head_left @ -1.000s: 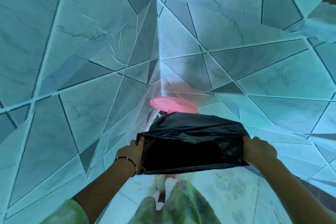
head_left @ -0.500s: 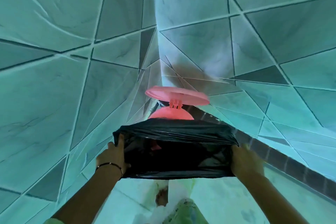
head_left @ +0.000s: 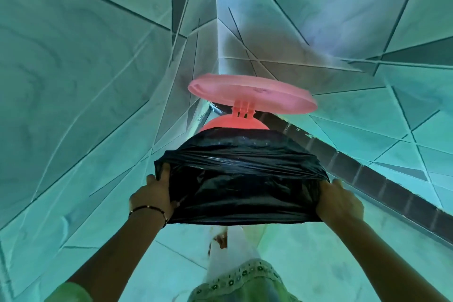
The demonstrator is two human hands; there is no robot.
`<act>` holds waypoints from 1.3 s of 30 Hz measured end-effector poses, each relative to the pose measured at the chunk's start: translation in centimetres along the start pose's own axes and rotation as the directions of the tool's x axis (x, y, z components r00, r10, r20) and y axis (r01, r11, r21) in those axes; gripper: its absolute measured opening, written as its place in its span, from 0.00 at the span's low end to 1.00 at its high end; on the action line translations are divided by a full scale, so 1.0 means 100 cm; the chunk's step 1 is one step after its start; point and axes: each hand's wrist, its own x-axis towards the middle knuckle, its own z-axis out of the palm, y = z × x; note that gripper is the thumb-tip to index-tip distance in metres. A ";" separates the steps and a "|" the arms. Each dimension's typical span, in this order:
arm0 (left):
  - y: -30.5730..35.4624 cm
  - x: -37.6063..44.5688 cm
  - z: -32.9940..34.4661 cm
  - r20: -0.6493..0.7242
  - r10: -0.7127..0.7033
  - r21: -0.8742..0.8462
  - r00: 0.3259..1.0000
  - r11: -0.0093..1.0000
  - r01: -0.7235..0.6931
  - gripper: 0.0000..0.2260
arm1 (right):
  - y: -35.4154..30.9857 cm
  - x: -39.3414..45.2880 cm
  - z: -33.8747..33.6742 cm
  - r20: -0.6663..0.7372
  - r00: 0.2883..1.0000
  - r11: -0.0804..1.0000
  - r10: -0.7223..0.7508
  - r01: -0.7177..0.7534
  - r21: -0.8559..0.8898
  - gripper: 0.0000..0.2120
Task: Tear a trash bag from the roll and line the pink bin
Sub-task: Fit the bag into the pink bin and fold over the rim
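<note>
A black trash bag (head_left: 241, 180) is stretched wide between my two hands, its open mouth facing up. My left hand (head_left: 153, 195) grips its left edge, a thin bracelet on that wrist. My right hand (head_left: 339, 200) grips its right edge. Just behind the bag stands the pink bin (head_left: 232, 125) in the corner of the room; only the top of its body shows above the bag. Its round pink lid (head_left: 252, 95) is swung up and open on its hinge. The roll is not in view.
Tiled walls (head_left: 85, 68) meet in a corner right behind the bin. A dark tile strip (head_left: 382, 179) runs along the base of the right wall. Pale floor tiles (head_left: 318, 252) and my green patterned clothing (head_left: 245, 284) show below the bag.
The view has moved closer to the bin and its lid looms larger. The bag, still held by both hands, now reaches up against the bin's front rim.
</note>
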 end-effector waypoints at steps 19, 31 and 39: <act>-0.008 0.014 0.019 0.108 0.024 -0.003 0.994 1.000 -0.024 0.45 | 0.001 0.015 0.009 0.196 0.981 0.998 0.009 0.003 -0.065 0.14; 0.010 0.026 0.008 -0.081 -0.012 -0.239 0.997 0.971 -0.007 0.42 | -0.012 0.033 0.008 -0.208 0.978 0.892 0.034 0.065 0.448 0.06; 0.014 0.042 -0.010 -0.213 0.018 -0.265 0.977 0.961 -0.075 0.39 | -0.022 0.050 -0.004 -0.161 0.987 0.887 0.018 0.059 0.458 0.10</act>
